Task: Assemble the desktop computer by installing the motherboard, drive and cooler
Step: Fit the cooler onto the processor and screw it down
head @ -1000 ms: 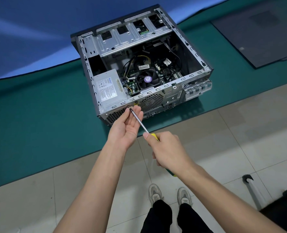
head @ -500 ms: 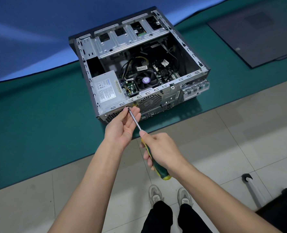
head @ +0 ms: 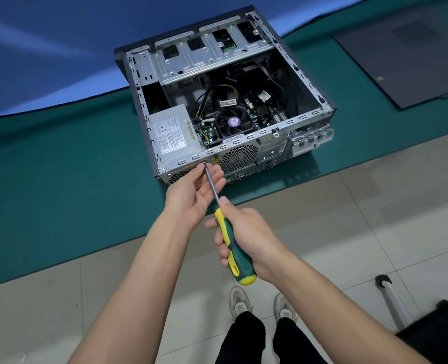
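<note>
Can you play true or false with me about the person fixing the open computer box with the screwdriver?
1. The right hand holds the yellow-and-green screwdriver by its handle. True.
2. The open grey metal computer case rests on a red mat. False: it rests on the teal mat.
3. The left hand steadies the screwdriver's metal shaft near the tip, at the back of the case. True.
4. The side panel covers the case. False: the case is open, and the black round cooler fan with a purple label shows inside.
5. The silver power supply box sits in the case's corner nearest the left hand. True.
</note>
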The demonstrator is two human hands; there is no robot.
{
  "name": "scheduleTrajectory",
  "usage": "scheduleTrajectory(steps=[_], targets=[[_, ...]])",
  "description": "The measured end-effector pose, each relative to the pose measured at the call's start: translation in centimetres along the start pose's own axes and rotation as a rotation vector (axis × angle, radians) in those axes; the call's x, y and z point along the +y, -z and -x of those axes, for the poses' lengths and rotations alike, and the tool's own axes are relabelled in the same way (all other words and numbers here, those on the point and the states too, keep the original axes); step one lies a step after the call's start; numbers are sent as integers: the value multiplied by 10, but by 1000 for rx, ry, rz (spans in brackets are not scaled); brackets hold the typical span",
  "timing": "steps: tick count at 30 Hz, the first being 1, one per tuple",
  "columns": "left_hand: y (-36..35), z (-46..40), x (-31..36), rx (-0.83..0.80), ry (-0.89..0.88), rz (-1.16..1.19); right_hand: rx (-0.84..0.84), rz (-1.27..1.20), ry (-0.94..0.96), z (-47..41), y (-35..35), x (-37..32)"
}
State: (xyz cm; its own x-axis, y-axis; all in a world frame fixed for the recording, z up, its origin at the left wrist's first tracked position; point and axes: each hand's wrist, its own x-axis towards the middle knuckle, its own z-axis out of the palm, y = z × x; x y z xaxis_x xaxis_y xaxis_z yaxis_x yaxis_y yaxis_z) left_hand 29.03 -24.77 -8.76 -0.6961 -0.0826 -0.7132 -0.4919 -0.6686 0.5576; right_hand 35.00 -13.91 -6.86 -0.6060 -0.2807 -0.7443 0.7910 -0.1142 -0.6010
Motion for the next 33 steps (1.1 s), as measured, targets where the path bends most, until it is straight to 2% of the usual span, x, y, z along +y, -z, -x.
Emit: scheduleTrajectory(steps=[2, 5, 7, 10, 13, 17, 20, 22, 24, 26, 27, 30, 33], targets=[[4, 3, 2, -74, 37, -146, -149, -242, -101, 1, 2, 0], [6, 5, 11, -127, 45, -350, -285, -339, -169, -2, 8, 0], [4, 4, 14, -88, 8, -420, -274, -269, -175, -1, 9, 0], [2, 1, 14, 16, -67, -517, -128, -94, -84, 0, 7, 3], [4, 0, 10, 56, -115, -572, 1, -98, 4, -3, 7, 8], [4, 4, 18, -140, 48, -638, -155, -294, -43, -4, 8, 11], [0, 5, 22, -85, 5, -696, -265, -293, -111, -2, 13, 10], [-2, 6, 21, -21, -46, -724, -237, -177, -98, 0, 13, 10], [-2, 6, 17, 31, -109, -759, -110, -64, -30, 0, 10, 12], [-1, 6, 14, 37, -142, -775, 15, -81, 30, -2, 7, 16], [0, 7, 14, 2, -118, -755, 22, -142, 36, -3, 6, 17], [2, 12, 20, -151, 31, -698, -106, -324, -23, -3, 6, 20], [3, 14, 22, -120, -11, -777, -199, -331, -84, 1, 9, 16]])
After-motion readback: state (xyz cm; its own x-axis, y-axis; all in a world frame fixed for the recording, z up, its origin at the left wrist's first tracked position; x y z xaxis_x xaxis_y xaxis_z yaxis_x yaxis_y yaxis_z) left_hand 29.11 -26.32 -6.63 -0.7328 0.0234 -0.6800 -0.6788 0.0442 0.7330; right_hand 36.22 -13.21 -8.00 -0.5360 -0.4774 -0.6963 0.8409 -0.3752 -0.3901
